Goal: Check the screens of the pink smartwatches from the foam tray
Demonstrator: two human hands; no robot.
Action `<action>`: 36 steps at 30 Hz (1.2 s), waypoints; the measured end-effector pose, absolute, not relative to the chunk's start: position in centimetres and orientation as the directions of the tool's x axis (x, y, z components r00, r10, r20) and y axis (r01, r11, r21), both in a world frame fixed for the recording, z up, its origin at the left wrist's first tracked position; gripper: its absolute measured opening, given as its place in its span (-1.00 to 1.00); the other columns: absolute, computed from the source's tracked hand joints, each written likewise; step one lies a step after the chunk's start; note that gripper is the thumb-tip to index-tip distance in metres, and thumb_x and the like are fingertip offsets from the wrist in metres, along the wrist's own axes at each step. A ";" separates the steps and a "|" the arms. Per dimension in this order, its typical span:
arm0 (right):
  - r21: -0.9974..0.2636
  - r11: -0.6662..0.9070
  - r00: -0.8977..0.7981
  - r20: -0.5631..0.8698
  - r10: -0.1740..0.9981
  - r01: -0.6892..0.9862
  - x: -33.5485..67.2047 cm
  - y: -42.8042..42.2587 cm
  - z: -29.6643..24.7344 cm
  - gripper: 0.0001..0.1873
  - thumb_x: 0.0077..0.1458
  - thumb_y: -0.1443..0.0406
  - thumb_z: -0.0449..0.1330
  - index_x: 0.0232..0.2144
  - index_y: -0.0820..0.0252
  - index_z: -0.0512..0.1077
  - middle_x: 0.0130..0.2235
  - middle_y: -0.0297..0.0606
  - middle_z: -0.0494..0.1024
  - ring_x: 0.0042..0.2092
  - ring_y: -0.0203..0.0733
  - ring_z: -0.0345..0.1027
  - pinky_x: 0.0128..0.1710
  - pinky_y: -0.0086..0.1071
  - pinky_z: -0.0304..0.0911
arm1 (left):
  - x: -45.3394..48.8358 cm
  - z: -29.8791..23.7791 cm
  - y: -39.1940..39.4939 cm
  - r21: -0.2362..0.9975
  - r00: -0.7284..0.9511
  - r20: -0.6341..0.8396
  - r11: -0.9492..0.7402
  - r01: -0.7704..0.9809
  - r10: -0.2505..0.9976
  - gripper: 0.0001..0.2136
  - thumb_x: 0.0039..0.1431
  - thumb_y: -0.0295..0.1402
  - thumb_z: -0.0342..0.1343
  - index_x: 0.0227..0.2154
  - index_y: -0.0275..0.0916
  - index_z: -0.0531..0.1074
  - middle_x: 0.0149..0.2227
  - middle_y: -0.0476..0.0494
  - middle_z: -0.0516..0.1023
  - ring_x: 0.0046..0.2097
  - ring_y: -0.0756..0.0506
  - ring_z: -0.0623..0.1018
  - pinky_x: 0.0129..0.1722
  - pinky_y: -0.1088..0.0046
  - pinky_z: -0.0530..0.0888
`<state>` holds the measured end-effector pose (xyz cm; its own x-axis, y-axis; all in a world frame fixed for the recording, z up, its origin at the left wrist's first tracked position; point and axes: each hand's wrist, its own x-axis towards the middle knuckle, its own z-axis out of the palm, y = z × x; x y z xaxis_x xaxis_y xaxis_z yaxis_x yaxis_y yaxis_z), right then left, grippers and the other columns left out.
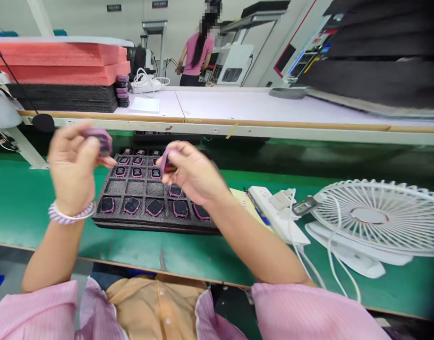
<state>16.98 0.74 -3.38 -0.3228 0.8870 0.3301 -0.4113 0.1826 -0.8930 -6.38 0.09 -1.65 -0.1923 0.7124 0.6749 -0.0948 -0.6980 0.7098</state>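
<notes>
My left hand (73, 165) is raised at the left of the foam tray, fingers closed on a purple smartwatch case (101, 140), slightly blurred. Over the middle of the tray, my right hand (190, 172) pinches a second purple smartwatch case (164, 160) by its edge, seen side-on with a small red glint below. Beneath lies a dark grey foam tray (131, 222) with square pockets. Several purple-rimmed watch cases (131, 205) sit in its front row and more in the back rows. Some pockets (134, 187) in the row between hold nothing. My right forearm hides the tray's right part.
At right stand a white fan (369, 216) and a white power strip (273, 212) with cables. A shelf (220, 106) runs above the bench, bearing red foam blocks (64, 54) and black foam sheets (64, 97). A person in pink (199, 52) stands beyond.
</notes>
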 end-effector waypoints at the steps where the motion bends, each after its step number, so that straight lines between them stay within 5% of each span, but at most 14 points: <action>1: -0.923 0.073 -0.397 0.233 0.888 -0.379 16.4 1.8 -4.8 -0.40 -0.03 0.01 0.56 -0.18 0.15 0.34 -0.33 -0.34 0.60 -0.52 -0.33 0.44 -0.57 -0.58 0.32 | -6.1 -2.6 0.7 0.759 -0.154 0.634 -0.648 -0.063 0.758 -0.59 0.03 -0.22 0.44 -0.10 -0.19 0.47 -0.31 0.01 0.57 -0.44 0.06 0.52 -0.53 0.60 0.53; 7: -0.927 -0.283 -0.474 -0.139 0.870 -0.248 14.9 3.8 -10.5 -0.67 0.10 0.41 0.31 -0.10 0.21 0.34 -0.32 -0.23 0.61 -0.47 -0.26 0.53 -0.50 -0.52 0.44 | -7.6 -8.5 2.6 0.979 0.106 0.161 -0.173 0.106 0.981 -0.37 -0.07 -0.29 0.37 0.10 -0.31 0.36 -0.23 -0.07 0.57 -0.43 0.03 0.57 -0.39 0.49 0.57; 10: -0.915 -0.332 -0.491 -0.186 0.851 -0.229 15.0 3.7 -11.0 -0.53 0.02 0.53 0.21 0.00 0.21 0.31 -0.33 -0.29 0.57 -0.38 -0.20 0.58 -0.38 -0.44 0.52 | -9.9 -10.1 3.4 0.976 0.157 0.076 -0.106 0.192 0.985 -0.23 -0.05 -0.23 0.32 0.26 -0.31 0.24 -0.01 -0.24 0.54 -0.31 -0.06 0.61 -0.24 0.33 0.61; 14: -0.959 -0.237 -0.545 -0.118 0.830 -0.154 14.6 4.6 -11.4 -0.30 -0.06 0.56 0.26 0.14 0.18 0.22 -0.27 -0.33 0.53 -0.34 -0.19 0.58 -0.32 -0.39 0.52 | -12.9 -11.7 4.9 0.810 0.184 0.173 -0.246 0.532 0.968 -0.26 0.07 -0.10 0.23 0.29 -0.33 0.29 -0.02 -0.31 0.56 -0.09 -0.24 0.55 -0.02 0.11 0.54; 18: -0.985 0.077 -0.538 -0.019 0.843 0.155 13.5 6.2 -11.4 -0.41 0.06 0.48 0.27 0.12 0.20 0.24 -0.25 -0.33 0.47 -0.35 -0.18 0.51 -0.24 -0.25 0.50 | -14.5 -13.1 5.8 0.606 0.247 0.174 -0.301 0.736 0.953 -0.32 0.16 -0.03 0.17 0.29 -0.27 0.35 -0.09 -0.28 0.56 -0.02 -0.30 0.46 0.05 0.09 0.46; 21: -0.714 0.487 -0.534 0.186 0.824 0.503 12.3 7.0 -11.2 -0.53 0.08 0.41 0.38 0.04 0.22 0.40 -0.06 -0.16 0.43 -0.05 0.00 0.46 0.04 -0.05 0.39 | -14.8 -13.8 6.0 0.573 0.299 0.160 -0.336 0.748 0.941 -0.34 0.19 0.01 0.14 0.28 -0.22 0.38 -0.08 -0.26 0.52 0.03 -0.31 0.42 0.16 0.05 0.38; 23: -0.481 0.579 -0.541 0.232 0.808 0.658 11.5 7.1 -11.1 -0.54 0.09 0.35 0.45 0.03 0.22 0.48 0.09 -0.06 0.35 0.17 0.14 0.29 0.17 0.03 0.24 | -14.9 -13.9 5.9 0.520 0.338 0.145 -0.362 0.774 0.930 -0.34 0.23 0.05 0.10 0.29 -0.22 0.37 -0.03 -0.28 0.47 0.09 -0.33 0.38 0.25 -0.02 0.28; 27: -0.297 0.551 -0.532 0.150 0.833 0.780 10.5 6.4 -10.9 -0.48 0.21 0.16 0.46 0.15 0.19 0.50 0.25 0.02 0.27 0.27 0.24 0.13 0.20 0.08 0.13 | -14.4 -12.9 5.3 0.426 0.331 0.099 -0.340 0.838 0.939 -0.29 0.24 0.10 0.09 0.32 -0.25 0.33 0.10 -0.36 0.36 0.17 -0.39 0.29 0.28 -0.10 0.23; 30: -0.245 0.569 -0.502 0.287 0.816 0.785 11.6 5.8 -9.8 -0.37 0.23 0.11 0.46 0.25 0.18 0.43 0.29 0.06 0.25 0.27 0.25 0.13 0.19 0.06 0.11 | -12.5 -10.8 4.4 0.380 0.287 0.201 -0.345 0.859 0.937 -0.33 0.29 0.07 0.07 0.33 -0.25 0.32 0.12 -0.38 0.34 0.14 -0.38 0.29 0.24 -0.10 0.28; 33: -0.230 0.566 -0.428 0.453 0.783 0.792 14.2 5.5 -7.5 -0.55 0.34 0.21 0.35 0.22 0.17 0.45 0.21 0.02 0.36 0.20 0.17 0.26 0.11 -0.06 0.16 | -8.6 -8.3 4.0 0.345 0.387 0.321 -0.487 0.802 0.864 -0.48 0.35 -0.01 0.07 0.24 -0.16 0.43 0.01 -0.30 0.41 0.07 -0.32 0.34 0.21 -0.03 0.32; 36: -0.160 0.474 -0.388 0.384 0.838 0.866 17.6 5.1 -5.3 -0.77 0.41 0.25 0.24 0.04 0.19 0.55 0.03 -0.05 0.52 0.04 0.10 0.42 0.00 -0.16 0.19 | -3.4 -6.9 4.1 0.295 0.501 0.294 -0.576 0.763 0.814 -0.63 0.36 -0.12 0.11 0.08 -0.19 0.56 -0.07 -0.28 0.47 0.05 -0.31 0.37 0.18 0.06 0.34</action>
